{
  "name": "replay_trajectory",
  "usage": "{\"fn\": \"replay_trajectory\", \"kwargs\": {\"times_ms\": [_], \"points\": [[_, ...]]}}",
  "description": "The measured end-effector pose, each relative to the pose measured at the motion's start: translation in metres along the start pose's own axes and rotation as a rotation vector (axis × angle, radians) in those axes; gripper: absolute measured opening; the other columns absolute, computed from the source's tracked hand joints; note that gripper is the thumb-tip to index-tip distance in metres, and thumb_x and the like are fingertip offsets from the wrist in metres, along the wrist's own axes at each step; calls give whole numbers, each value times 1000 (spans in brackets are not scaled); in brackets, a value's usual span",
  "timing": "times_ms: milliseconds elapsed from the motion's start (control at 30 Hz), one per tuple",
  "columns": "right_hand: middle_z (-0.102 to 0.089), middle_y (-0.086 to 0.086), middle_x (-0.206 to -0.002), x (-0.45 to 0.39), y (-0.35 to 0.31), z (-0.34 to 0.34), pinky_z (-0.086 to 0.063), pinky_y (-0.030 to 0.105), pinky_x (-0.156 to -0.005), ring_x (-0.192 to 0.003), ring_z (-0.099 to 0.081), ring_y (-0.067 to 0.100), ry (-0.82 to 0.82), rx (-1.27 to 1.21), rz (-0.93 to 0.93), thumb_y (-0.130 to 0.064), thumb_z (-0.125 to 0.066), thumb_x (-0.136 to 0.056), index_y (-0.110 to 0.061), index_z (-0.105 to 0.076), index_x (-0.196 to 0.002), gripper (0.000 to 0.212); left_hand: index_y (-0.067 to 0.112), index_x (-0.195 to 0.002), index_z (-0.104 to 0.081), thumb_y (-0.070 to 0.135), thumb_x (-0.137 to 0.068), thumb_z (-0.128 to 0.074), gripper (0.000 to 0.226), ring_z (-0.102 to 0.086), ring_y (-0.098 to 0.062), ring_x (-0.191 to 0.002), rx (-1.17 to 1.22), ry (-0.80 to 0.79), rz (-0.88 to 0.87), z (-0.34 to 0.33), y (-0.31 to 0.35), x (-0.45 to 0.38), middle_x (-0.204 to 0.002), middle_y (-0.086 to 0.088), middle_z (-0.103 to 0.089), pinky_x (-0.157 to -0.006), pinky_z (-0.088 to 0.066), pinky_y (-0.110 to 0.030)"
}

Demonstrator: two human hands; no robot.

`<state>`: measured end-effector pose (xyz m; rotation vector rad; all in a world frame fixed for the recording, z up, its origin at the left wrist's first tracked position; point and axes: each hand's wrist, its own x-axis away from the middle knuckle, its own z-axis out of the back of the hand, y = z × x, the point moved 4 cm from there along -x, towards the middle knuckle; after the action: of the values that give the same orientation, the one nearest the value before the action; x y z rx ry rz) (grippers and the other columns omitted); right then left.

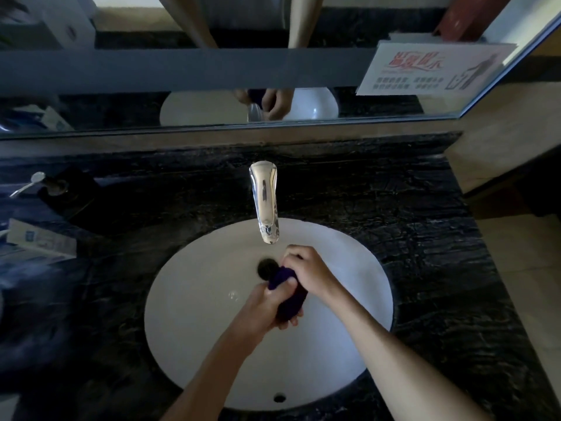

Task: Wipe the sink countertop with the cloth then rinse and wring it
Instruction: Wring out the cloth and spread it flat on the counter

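**Clerk:** Forearms, two, nearest you, reaching in over the white sink (188, 329). Fingers next?

**Checker:** Your left hand (267, 308) is clamped round the lower end of the dark cloth (288, 294); your right hand (306, 270) is closed on its upper end. The cloth is twisted into a roll above the basin, just beside the drain (266, 268).

**Clerk:** Beyond that?

**Checker:** Tap (264, 202) just behind, no stream that I can make out. Dark stone countertop (409, 214) all round.

**Clerk:** Risks?

**Checker:** Twist too near the rim and you'd likely drip on the wiped stone. Loosen one grip and the cloth probably drops onto the drain.
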<state>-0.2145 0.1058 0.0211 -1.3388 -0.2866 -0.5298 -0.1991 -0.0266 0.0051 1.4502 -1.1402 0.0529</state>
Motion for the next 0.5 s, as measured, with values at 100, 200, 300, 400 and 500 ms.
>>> {"fn": "replay_trajectory", "kwargs": {"times_ms": [100, 200, 300, 400, 500], "points": [[-66, 8, -86, 19, 3, 6, -45, 29, -69, -82, -59, 17, -13, -272, -3, -19, -53, -80, -8, -70, -88, 22, 2, -111, -67, 58, -94, -52, 60, -61, -23, -60, 160, -25, 9, -1, -3, 6, -81, -22, -69, -52, -43, -27], [-72, 6, -99, 29, 15, 19, -49, 33, -80, -96, -67, 25, -7, -389, -24, -27, -58, -83, -17, -71, -112, 33, 15, -125, -67, 52, -93, -58, 50, -73, -28, -91, 143, 29, -19, 0, -9, 11, -109, -18, -76, -70, -56, -32], [-72, 5, -129, 33, 25, 42, -47, 41, -100, -125, -64, 27, 96, -590, -49, -30, -53, -91, -14, -67, -123, 38, 26, -136, -61, 47, -87, -70, 54, -68, -20, -119, 215, 194, -60, 11, -20, 15, -131, -2, -71, -89, -58, -35], [-68, 12, -133, 41, 45, 39, -49, 46, -95, -123, -64, 32, 65, -242, -289, -25, -47, -100, -15, -70, -111, 27, 26, -134, -61, 50, -84, -76, 58, -68, -17, -118, 244, 337, -73, 22, -30, 22, -130, -1, -71, -98, -55, -37], [-52, 2, -150, 45, 56, 24, -39, 44, -113, -145, -43, 25, 94, 544, -247, -16, -52, -101, -18, -64, -130, 31, 25, -114, -64, 59, -67, -75, 59, -69, -25, -111, 172, 453, -78, 28, -34, 31, -116, -7, -72, -102, -52, -48]]}}
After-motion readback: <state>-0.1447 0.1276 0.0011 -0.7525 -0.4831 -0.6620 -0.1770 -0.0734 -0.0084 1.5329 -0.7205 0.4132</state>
